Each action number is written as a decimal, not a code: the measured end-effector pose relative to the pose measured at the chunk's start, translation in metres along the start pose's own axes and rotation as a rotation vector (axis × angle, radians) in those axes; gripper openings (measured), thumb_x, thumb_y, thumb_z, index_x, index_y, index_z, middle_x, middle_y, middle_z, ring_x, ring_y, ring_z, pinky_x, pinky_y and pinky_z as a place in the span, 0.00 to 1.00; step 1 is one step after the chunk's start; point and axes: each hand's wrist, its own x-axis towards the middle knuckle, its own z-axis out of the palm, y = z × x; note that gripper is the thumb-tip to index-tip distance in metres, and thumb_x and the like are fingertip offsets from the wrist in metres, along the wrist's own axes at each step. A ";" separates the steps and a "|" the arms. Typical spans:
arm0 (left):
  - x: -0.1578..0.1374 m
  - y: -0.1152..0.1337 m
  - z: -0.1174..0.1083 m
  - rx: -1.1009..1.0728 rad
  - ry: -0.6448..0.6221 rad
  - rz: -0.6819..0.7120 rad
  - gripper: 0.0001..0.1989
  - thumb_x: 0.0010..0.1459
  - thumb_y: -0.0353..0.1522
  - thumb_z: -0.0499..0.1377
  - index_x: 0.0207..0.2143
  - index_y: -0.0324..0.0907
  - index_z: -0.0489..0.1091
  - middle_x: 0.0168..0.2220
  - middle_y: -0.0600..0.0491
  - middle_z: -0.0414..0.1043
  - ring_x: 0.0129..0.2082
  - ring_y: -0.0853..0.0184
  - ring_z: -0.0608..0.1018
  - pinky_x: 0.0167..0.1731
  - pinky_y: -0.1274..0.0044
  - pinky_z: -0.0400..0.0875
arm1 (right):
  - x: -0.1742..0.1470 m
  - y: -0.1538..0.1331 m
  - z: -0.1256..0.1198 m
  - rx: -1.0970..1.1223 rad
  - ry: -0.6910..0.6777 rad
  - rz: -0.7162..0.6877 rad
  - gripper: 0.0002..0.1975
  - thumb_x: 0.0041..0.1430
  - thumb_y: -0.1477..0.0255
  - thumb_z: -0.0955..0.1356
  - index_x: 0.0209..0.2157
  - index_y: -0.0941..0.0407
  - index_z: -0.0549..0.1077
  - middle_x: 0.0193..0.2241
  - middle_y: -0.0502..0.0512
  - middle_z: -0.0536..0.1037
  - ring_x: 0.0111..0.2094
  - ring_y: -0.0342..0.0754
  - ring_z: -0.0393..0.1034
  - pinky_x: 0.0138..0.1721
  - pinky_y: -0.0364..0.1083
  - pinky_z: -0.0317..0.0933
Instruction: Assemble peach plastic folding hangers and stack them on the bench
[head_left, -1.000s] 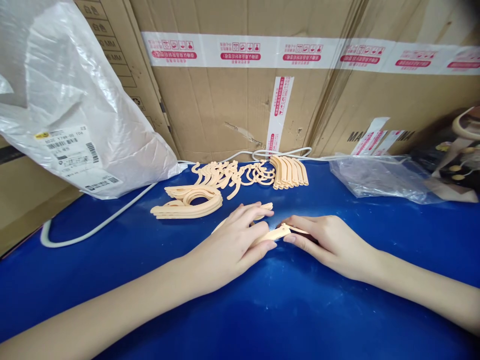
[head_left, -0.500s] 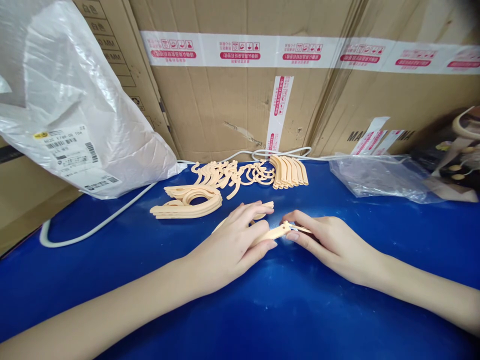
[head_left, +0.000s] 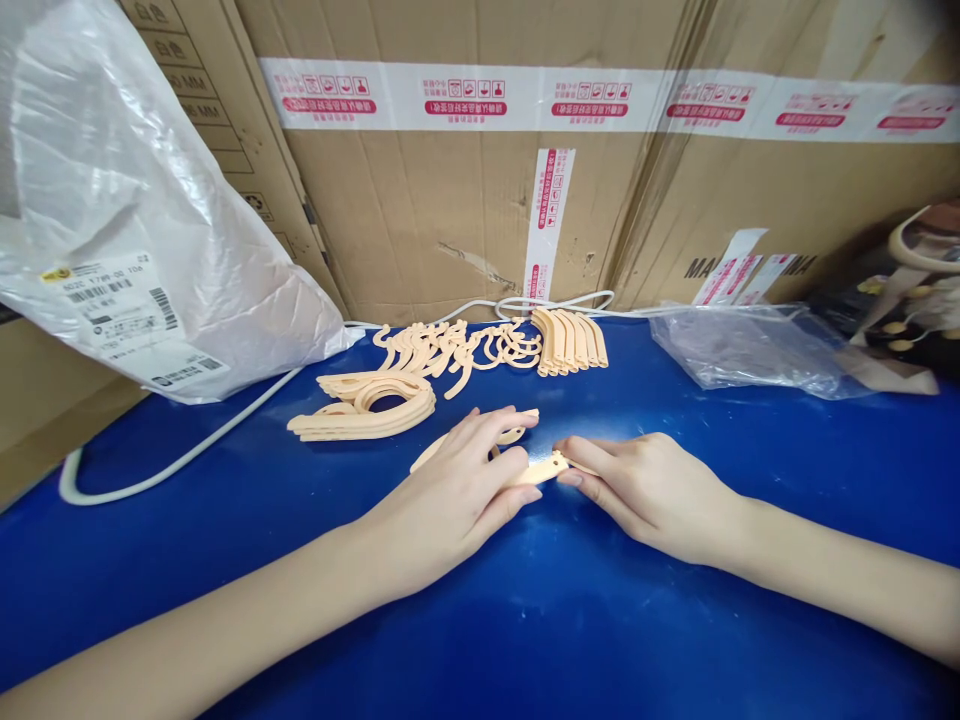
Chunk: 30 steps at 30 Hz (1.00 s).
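My left hand is closed around a cream plastic folding hanger, low over the blue table. Its curved parts stick out past the fingertips, and the palm hides its middle. From the other side, my right hand pinches a thin cream piece between thumb and fingers, against the hanger's end with the small hole. The fingers cover most of that piece. Left of and beyond my hands lies a stack of folded hangers. Behind it are loose hanger hooks, beside a row of curved hanger arms.
Cardboard boxes stand along the back of the blue table. A white plastic package leans at the left, near a white cable. Clear plastic bags lie at the back right, next to dark items with a beige ring.
My right hand has closed in on the thin piece, which now sits against the hanger's end with less of it showing. The whole view has shifted slightly.
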 end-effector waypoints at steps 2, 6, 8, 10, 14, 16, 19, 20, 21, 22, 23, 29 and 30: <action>0.000 0.000 0.000 0.003 -0.003 0.005 0.10 0.68 0.35 0.47 0.38 0.42 0.66 0.62 0.48 0.55 0.63 0.57 0.60 0.63 0.58 0.52 | -0.001 0.000 0.001 -0.073 0.019 -0.018 0.18 0.70 0.64 0.51 0.32 0.55 0.64 0.22 0.49 0.72 0.17 0.43 0.65 0.19 0.44 0.44; -0.001 -0.001 -0.001 0.012 -0.019 0.009 0.11 0.68 0.35 0.46 0.40 0.43 0.66 0.63 0.48 0.55 0.62 0.58 0.59 0.63 0.58 0.52 | -0.002 0.000 0.002 -0.193 0.054 -0.058 0.20 0.71 0.65 0.51 0.34 0.56 0.67 0.23 0.50 0.72 0.20 0.43 0.67 0.20 0.45 0.46; -0.001 -0.001 0.000 0.015 -0.023 0.007 0.11 0.68 0.35 0.46 0.40 0.42 0.66 0.63 0.48 0.54 0.62 0.58 0.60 0.63 0.58 0.52 | -0.002 0.000 0.003 -0.239 0.081 -0.076 0.19 0.70 0.66 0.51 0.35 0.57 0.68 0.24 0.50 0.72 0.21 0.44 0.68 0.21 0.45 0.47; 0.000 -0.001 0.000 0.015 -0.019 0.008 0.12 0.68 0.36 0.46 0.40 0.42 0.67 0.63 0.48 0.55 0.61 0.58 0.61 0.62 0.58 0.52 | -0.002 -0.001 0.003 -0.273 0.112 -0.090 0.18 0.70 0.66 0.52 0.36 0.57 0.69 0.24 0.50 0.72 0.22 0.44 0.69 0.21 0.45 0.48; 0.000 0.000 -0.001 0.013 -0.017 0.005 0.13 0.68 0.35 0.46 0.39 0.42 0.68 0.62 0.48 0.55 0.61 0.58 0.62 0.62 0.58 0.52 | -0.003 0.000 0.003 -0.282 0.199 -0.104 0.18 0.69 0.66 0.54 0.36 0.56 0.71 0.24 0.49 0.71 0.23 0.43 0.68 0.23 0.45 0.51; -0.001 0.000 -0.001 0.017 -0.023 0.006 0.13 0.68 0.35 0.46 0.39 0.42 0.68 0.62 0.48 0.55 0.61 0.58 0.61 0.62 0.58 0.52 | -0.003 0.000 0.003 -0.280 0.228 -0.110 0.17 0.69 0.66 0.55 0.37 0.56 0.71 0.24 0.49 0.71 0.23 0.43 0.68 0.24 0.44 0.52; -0.001 0.000 -0.002 0.022 -0.032 0.011 0.13 0.68 0.35 0.46 0.39 0.42 0.68 0.62 0.47 0.56 0.62 0.58 0.60 0.62 0.57 0.52 | -0.004 0.000 0.003 -0.292 0.254 -0.121 0.16 0.68 0.66 0.56 0.39 0.56 0.72 0.24 0.48 0.71 0.23 0.43 0.67 0.25 0.44 0.53; -0.001 0.000 -0.002 0.023 -0.034 0.011 0.13 0.68 0.35 0.46 0.39 0.42 0.68 0.62 0.47 0.56 0.62 0.58 0.60 0.62 0.57 0.52 | -0.004 0.000 0.003 -0.297 0.258 -0.126 0.16 0.68 0.66 0.57 0.39 0.56 0.72 0.24 0.48 0.71 0.23 0.43 0.67 0.25 0.44 0.53; -0.002 0.000 -0.002 0.025 -0.036 0.011 0.13 0.68 0.36 0.46 0.39 0.42 0.68 0.62 0.47 0.55 0.62 0.58 0.60 0.62 0.57 0.52 | -0.004 0.000 0.003 -0.300 0.261 -0.130 0.15 0.67 0.66 0.57 0.40 0.56 0.72 0.24 0.48 0.71 0.23 0.43 0.67 0.25 0.44 0.53; -0.002 0.000 -0.002 0.026 -0.038 0.009 0.13 0.68 0.36 0.46 0.40 0.42 0.68 0.62 0.47 0.55 0.62 0.59 0.60 0.62 0.57 0.52 | -0.004 0.000 0.003 -0.304 0.264 -0.135 0.15 0.67 0.66 0.57 0.40 0.56 0.72 0.24 0.48 0.71 0.23 0.43 0.67 0.25 0.44 0.53; -0.002 0.000 -0.002 0.027 -0.043 0.006 0.13 0.68 0.36 0.46 0.40 0.42 0.68 0.62 0.47 0.55 0.62 0.59 0.60 0.62 0.57 0.52 | -0.004 0.001 0.003 -0.309 0.268 -0.140 0.15 0.67 0.66 0.57 0.40 0.55 0.72 0.24 0.48 0.71 0.22 0.43 0.67 0.24 0.44 0.53; -0.001 0.000 -0.003 0.043 -0.068 0.012 0.13 0.68 0.36 0.45 0.41 0.42 0.68 0.63 0.47 0.55 0.63 0.60 0.57 0.63 0.57 0.51 | -0.003 0.003 0.003 -0.336 0.312 -0.188 0.15 0.66 0.66 0.59 0.36 0.56 0.74 0.22 0.48 0.70 0.21 0.42 0.65 0.24 0.44 0.53; 0.000 0.000 -0.003 0.045 -0.073 0.015 0.13 0.68 0.36 0.45 0.41 0.42 0.68 0.63 0.47 0.55 0.64 0.60 0.56 0.63 0.58 0.51 | -0.002 0.004 0.004 -0.341 0.326 -0.196 0.14 0.66 0.66 0.59 0.35 0.56 0.74 0.21 0.47 0.69 0.21 0.42 0.65 0.24 0.44 0.53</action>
